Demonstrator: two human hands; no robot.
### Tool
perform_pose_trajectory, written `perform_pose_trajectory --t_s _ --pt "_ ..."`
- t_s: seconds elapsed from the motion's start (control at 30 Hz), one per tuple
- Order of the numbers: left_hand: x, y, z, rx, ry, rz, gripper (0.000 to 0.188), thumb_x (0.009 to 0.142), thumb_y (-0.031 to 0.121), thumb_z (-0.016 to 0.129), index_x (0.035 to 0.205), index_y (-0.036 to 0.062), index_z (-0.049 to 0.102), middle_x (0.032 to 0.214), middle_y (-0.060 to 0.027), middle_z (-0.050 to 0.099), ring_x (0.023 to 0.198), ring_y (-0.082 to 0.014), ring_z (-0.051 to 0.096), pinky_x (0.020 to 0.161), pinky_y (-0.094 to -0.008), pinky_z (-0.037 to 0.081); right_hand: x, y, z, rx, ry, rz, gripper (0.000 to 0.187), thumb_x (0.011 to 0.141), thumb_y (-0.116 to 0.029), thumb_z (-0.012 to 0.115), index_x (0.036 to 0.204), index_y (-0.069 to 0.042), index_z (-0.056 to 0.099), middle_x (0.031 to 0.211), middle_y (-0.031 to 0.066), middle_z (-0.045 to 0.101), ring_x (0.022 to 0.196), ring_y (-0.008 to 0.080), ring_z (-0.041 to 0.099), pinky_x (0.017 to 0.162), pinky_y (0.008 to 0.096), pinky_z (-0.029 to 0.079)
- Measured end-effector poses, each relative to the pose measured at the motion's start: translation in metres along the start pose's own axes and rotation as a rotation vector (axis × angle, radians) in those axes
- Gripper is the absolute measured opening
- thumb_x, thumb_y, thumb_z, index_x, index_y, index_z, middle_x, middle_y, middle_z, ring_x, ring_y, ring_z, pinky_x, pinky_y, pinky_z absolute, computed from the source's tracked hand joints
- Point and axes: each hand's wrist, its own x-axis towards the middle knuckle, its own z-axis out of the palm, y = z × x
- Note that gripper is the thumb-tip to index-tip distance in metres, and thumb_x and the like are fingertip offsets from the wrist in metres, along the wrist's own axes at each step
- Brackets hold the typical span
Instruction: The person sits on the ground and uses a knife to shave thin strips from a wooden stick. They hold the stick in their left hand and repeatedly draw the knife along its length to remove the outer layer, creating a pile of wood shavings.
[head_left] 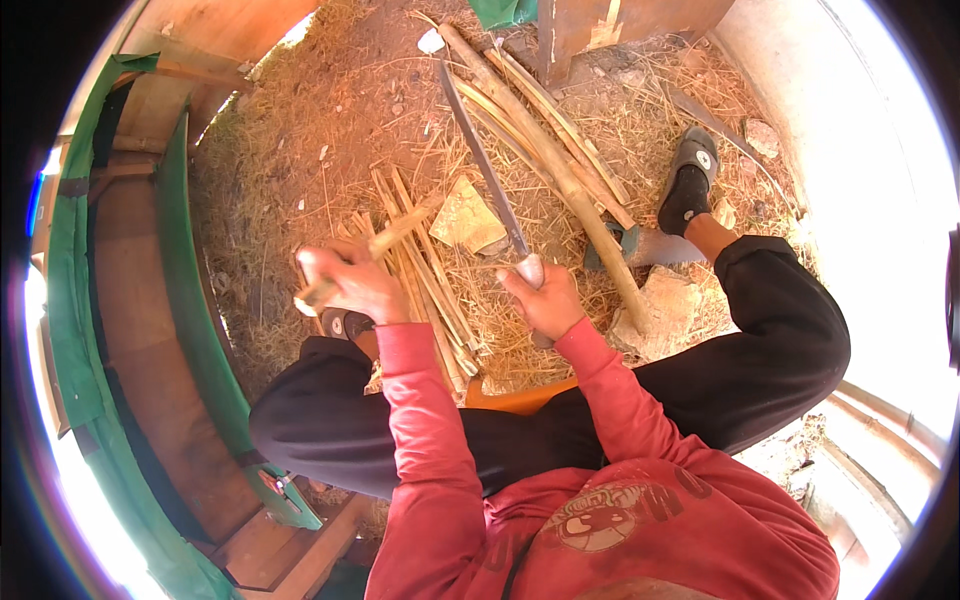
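Note:
My left hand (352, 284) is closed around a short, pale length of wood (404, 226), which slants up to the right. In my right hand (550, 303) is the handle of a machete (482, 162). Its long dark blade points away from me and a little left, apart from the wood. Beneath the held wood lies a bundle of split sticks (432, 296) on the ground. A flat, yellowish stone (467, 214) sits between the sticks and the blade.
Long poles (560, 168) lie beyond the machete, one end by a large stone (662, 312). My right foot in a dark sandal (690, 170) rests beside them. A wooden frame with green sheeting (195, 300) stands left; a pale wall (850, 170) rises right. Dry straw litters the ground.

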Motion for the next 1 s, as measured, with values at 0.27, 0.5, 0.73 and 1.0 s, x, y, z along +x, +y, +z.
perform_pose_trajectory --t_s 0.27,0.5,0.73,1.0 --pt "0.021 0.008 0.013 -0.197 -0.133 -0.001 0.059 0.096 0.057 0.045 0.060 0.0163 0.022 0.047 0.0038 0.024 0.041 -0.0078 0.022 0.042 -0.0266 0.014 -0.013 0.016 0.002 -0.143 -0.045 -0.017 0.025 0.078 -0.024 0.068 0.077 0.001 0.064 0.062 0.0151 0.060 0.056 0.0266 0.058 0.058 0.0390 0.047" --pt "0.038 0.008 0.018 -0.288 -0.231 -0.105 0.054 0.096 0.054 0.050 0.065 0.0163 0.027 0.051 0.0044 0.022 0.043 -0.0072 0.021 0.043 -0.0269 0.014 -0.024 0.031 0.015 -0.414 -0.058 0.006 0.026 0.076 -0.022 0.068 0.076 0.003 0.062 0.064 0.0191 0.061 0.058 0.0335 0.060 0.059 0.0414 0.049" --pt "0.046 -0.010 0.005 -0.405 -0.232 -0.108 0.051 0.097 0.046 0.054 0.066 0.0163 0.026 0.049 0.0045 0.023 0.043 -0.0066 0.020 0.043 -0.0270 0.013 -0.031 0.015 0.025 -0.448 0.014 -0.110 0.029 0.075 -0.025 0.069 0.078 0.003 0.064 0.070 0.0238 0.063 0.069 0.0398 0.064 0.065 0.0445 0.051" --pt "0.039 0.002 0.013 -0.372 -0.162 -0.151 0.051 0.098 0.039 0.053 0.064 0.0173 0.023 0.050 0.0056 0.019 0.043 -0.0073 0.019 0.044 -0.0281 0.013 -0.027 0.028 0.014 -0.565 -0.083 0.066 0.032 0.076 -0.023 0.068 0.087 0.007 0.066 0.076 0.0268 0.065 0.077 0.0423 0.065 0.074 0.0466 0.053"
